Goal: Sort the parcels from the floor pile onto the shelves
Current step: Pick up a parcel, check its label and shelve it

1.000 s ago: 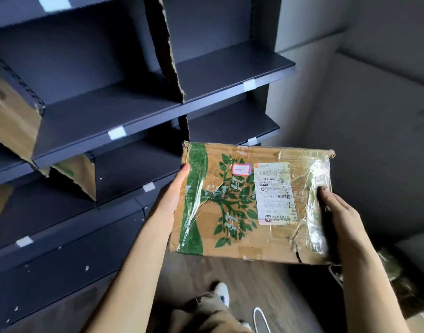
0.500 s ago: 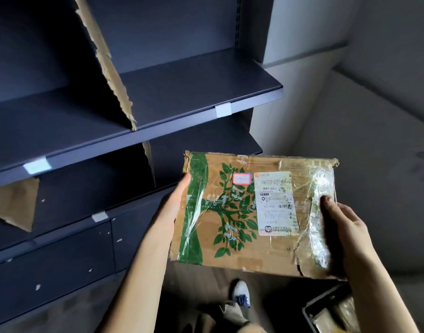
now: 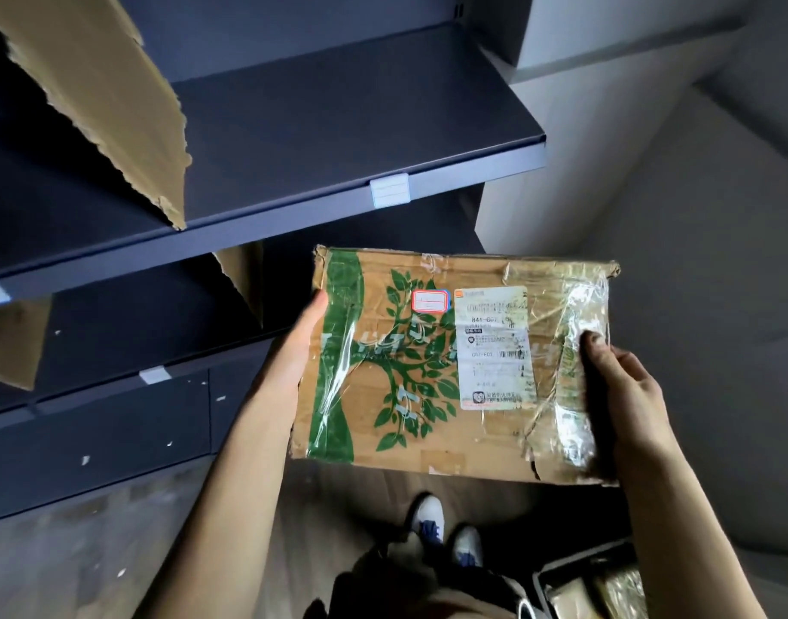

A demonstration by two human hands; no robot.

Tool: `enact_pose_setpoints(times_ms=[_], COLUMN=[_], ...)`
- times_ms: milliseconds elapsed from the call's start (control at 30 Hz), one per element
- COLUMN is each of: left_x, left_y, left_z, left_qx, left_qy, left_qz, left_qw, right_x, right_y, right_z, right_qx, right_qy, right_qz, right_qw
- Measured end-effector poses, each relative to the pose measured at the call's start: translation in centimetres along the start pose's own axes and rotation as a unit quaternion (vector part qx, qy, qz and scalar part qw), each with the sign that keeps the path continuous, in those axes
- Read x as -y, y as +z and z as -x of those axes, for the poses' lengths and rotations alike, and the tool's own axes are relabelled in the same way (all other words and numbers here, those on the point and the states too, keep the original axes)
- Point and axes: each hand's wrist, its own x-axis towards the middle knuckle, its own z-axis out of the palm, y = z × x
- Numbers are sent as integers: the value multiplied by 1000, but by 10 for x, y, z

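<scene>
Parcel (image 3: 405, 364): brown cardboard, printed with a green tree-and-leaf pattern and a solid green band along one end.
Shipping label (image 3: 492, 346): white with black print and a small orange mark at its top corner.
Sticker (image 3: 429, 301): white with a red border.
Shelf (image 3: 338, 127): dark blue-grey.
Shelf tag (image 3: 390, 194): white.
Cardboard divider (image 3: 102, 96): plain brown.
Base panel (image 3: 115, 431): dark blue-grey, flecked with white.
Floor (image 3: 93, 551): grey-brown wood grain.
Shoes (image 3: 428, 518): white with blue.

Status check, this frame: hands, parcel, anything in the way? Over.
Both gripping: left hand and right hand on the parcel ends. Held in front of the shelf, not yet placed. Torn cardboard divider on its left side.
</scene>
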Motion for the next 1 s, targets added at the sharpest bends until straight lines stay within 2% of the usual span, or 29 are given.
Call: enact_pose_setpoints(times_ms=[133,267,400,533,700,867,933,1000], left_x=[-10,-26,-50,-81,-122,-145,-151,-160], left_y=[-1,-4,-13,-24,-37,-48,-48,-46], left_z=[15,39,66,83,61,30,19,12], left_qx=[-29,-17,-5,-9,-125,-83,-111,-193], left_qy=[10,46,129,178,191,278,299,293], left_qz=[10,64,76,56,-2,-89,-128,-257], left_qw=[999,997,989,982,974,953,939,900], right_x=[18,53,101,142,175,212,226,237], right_y=[5,8,19,39,85,139,165,188], right_z=[-7,-4,2,-2,-24,-58,-71,-84], right_qx=[29,48,87,116,139,139,156,172], right_qy=[-15,-60,-98,-106,-76,-77,-55,-23], right_qz=[-5,-1,-7,-14,-1,19,51,69], right_qw=[999,997,991,987,987,987,985,982])
